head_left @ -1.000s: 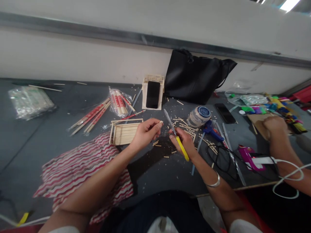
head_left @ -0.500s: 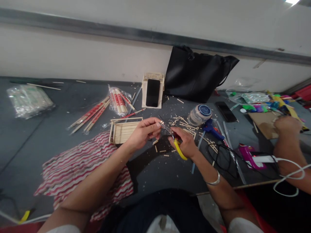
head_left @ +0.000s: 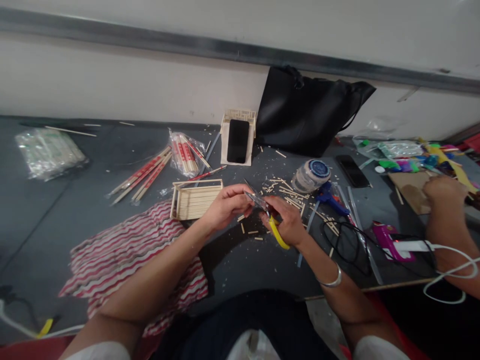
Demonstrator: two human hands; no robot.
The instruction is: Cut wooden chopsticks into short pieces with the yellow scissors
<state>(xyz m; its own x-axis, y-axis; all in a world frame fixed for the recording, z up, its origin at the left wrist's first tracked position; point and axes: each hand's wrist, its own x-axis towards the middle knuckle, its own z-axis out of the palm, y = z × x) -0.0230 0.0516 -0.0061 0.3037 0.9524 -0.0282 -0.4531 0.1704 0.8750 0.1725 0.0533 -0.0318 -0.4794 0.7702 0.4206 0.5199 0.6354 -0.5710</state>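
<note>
1. Leave the cloth point(head_left: 138, 245) on the worktop point(head_left: 240, 275), at the left of the work and out of the way of the cut.
2. Spare the frame point(head_left: 198, 202) any knock: thin sticks, probably fragile, just left of the pinching fingers.
3. Steady the left hand point(head_left: 227, 207): thumb and fingertips pressed together, apparently on a short stick, hidden at the blades. Cannot tell its length or angle. Best to grip close to the cut, with skin well back from the edges.
4. Square up the scissors point(head_left: 276, 233): blades slightly parted right at the left fingertips, yellow handle slanting down toward the body. Judged to be a trimming step, so better to set the blades straight across the stick and check the mark first.
5. Close smoothly with the right hand point(head_left: 287, 222), wrapped around the handle. Avoid twisting, for fear of splintering or a crooked end.
6. Watch for fresh bits flying among the offcuts point(head_left: 295, 203), scattered behind and below.
7. Allow elbow room beside the jar point(head_left: 309, 176) and glue gun point(head_left: 332, 199).
8. Stay clear of the co-worker's hand point(head_left: 444, 192), well apart at far right.
</note>
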